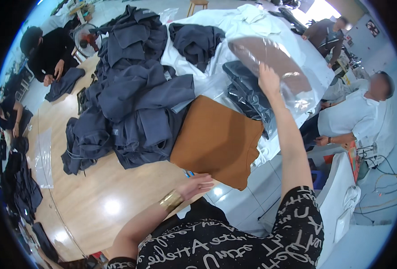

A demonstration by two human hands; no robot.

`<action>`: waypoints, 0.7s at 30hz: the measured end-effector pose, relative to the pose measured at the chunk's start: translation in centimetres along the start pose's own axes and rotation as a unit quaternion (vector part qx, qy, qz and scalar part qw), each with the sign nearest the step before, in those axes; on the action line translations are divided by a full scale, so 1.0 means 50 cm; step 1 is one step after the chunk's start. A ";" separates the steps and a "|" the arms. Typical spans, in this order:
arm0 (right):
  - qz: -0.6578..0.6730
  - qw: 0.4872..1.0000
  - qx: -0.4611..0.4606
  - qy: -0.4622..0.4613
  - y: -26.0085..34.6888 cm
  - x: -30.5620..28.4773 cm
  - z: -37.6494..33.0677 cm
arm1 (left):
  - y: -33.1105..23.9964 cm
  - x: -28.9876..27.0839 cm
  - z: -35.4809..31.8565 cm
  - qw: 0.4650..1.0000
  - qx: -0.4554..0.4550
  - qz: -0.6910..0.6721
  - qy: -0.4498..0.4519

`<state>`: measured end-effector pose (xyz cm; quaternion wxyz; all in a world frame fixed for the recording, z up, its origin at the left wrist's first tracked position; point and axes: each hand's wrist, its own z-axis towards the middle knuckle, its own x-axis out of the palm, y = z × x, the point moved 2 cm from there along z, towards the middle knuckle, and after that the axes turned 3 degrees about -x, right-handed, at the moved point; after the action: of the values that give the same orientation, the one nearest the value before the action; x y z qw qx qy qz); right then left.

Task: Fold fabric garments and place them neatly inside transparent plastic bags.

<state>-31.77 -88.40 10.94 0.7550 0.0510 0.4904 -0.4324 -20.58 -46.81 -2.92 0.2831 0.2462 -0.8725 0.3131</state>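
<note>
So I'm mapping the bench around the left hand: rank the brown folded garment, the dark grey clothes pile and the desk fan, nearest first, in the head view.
From the left hand:
1. Brown folded garment, touching it, just above.
2. Dark grey clothes pile, up and left on the table.
3. Desk fan, far upper left.

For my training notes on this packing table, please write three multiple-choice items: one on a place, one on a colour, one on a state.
1. Where does the folded brown garment lie?
A. on the floor
B. at the table edge, beside the dark pile
C. on a chair

2. What colour is the wrist bangle?
A. gold
B. red
C. blue

3. What does the right hand do?
A. rests flat on the table
B. holds up a clear bag
C. hangs free

Answers: 1 B, it overhangs the wooden edge next to the pile; 2 A, it shines gold on the left hand; 3 B, the raised fingers grip the plastic.
</note>
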 end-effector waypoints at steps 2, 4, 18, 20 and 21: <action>0.000 0.999 -0.008 0.044 0.005 0.081 -0.027 | 0.030 -0.001 0.095 0.992 -0.023 -0.119 -0.035; 0.023 0.995 0.075 0.056 -0.006 0.087 -0.039 | 0.042 0.025 0.109 0.988 0.002 -0.142 -0.063; 0.611 0.535 0.106 0.574 0.225 0.198 -0.122 | 0.018 0.051 0.120 0.950 0.057 -0.254 -0.175; 0.595 0.527 0.104 0.598 0.244 0.157 -0.101 | 0.017 0.037 0.120 0.953 0.086 -0.241 -0.163; 0.591 0.547 0.110 0.582 0.230 0.148 -0.100 | 0.011 0.038 0.126 0.960 0.107 -0.218 -0.139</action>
<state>-26.11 -83.21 -1.42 0.3774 0.6529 0.6300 0.1853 -24.42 -51.23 -6.00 0.1927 0.5003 -0.7896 0.2984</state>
